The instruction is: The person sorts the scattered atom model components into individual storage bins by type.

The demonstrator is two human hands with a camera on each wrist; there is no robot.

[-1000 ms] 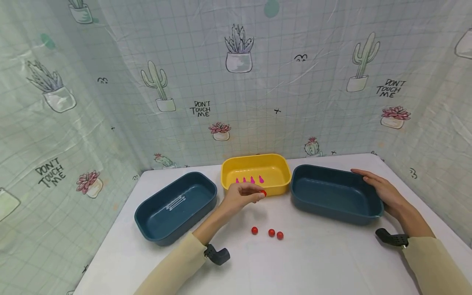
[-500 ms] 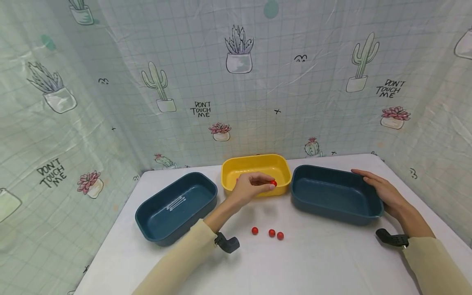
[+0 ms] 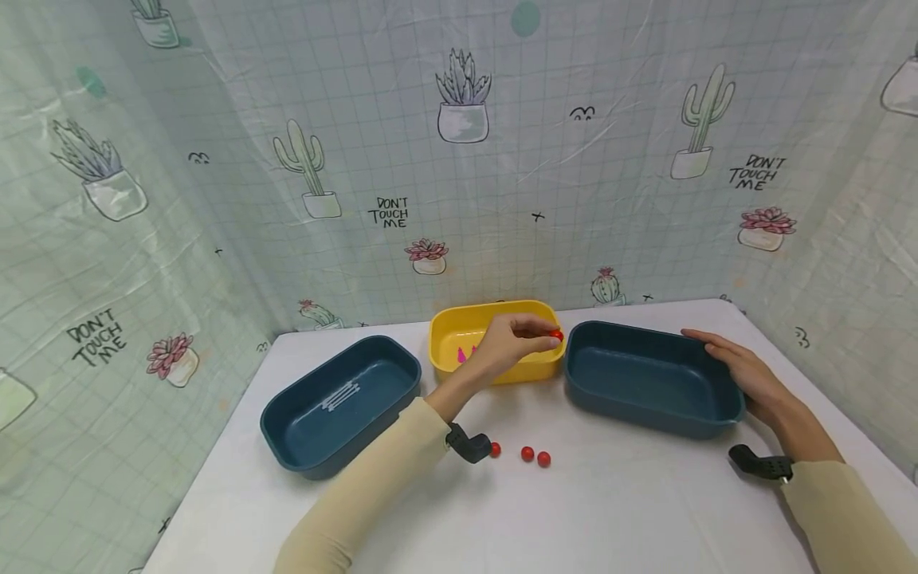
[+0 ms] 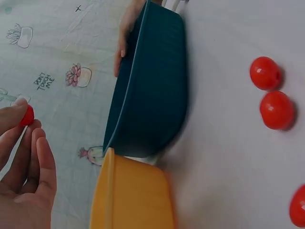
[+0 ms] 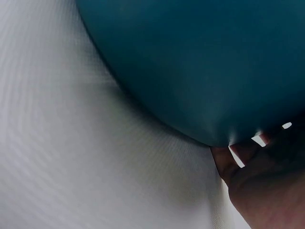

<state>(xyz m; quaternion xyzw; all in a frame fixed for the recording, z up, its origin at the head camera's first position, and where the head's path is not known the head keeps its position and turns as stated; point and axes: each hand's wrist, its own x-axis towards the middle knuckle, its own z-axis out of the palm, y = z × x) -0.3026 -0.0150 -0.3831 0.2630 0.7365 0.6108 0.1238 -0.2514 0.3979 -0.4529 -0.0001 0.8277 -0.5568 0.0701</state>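
Your left hand [image 3: 511,343] pinches a red ball [image 3: 556,336] between thumb and finger, over the right end of the yellow bin [image 3: 527,373] at the centre of the frame; in the left wrist view the ball sits at the left edge, with your other fingers loosely bent. Your right hand [image 3: 751,381] rests against the far right corner of the right bin [image 3: 638,405], fingers fairly straight and slightly apart on it. Three more balls [image 3: 527,454] lie on the table [image 3: 617,510], below centre, two close together and one apart to their left, partly behind your left wrist camera [image 3: 469,443]. Pink pieces [image 3: 462,355] show inside the yellow bin; white sticks [image 3: 340,396] lie in the left bin [image 3: 390,418], left of centre.
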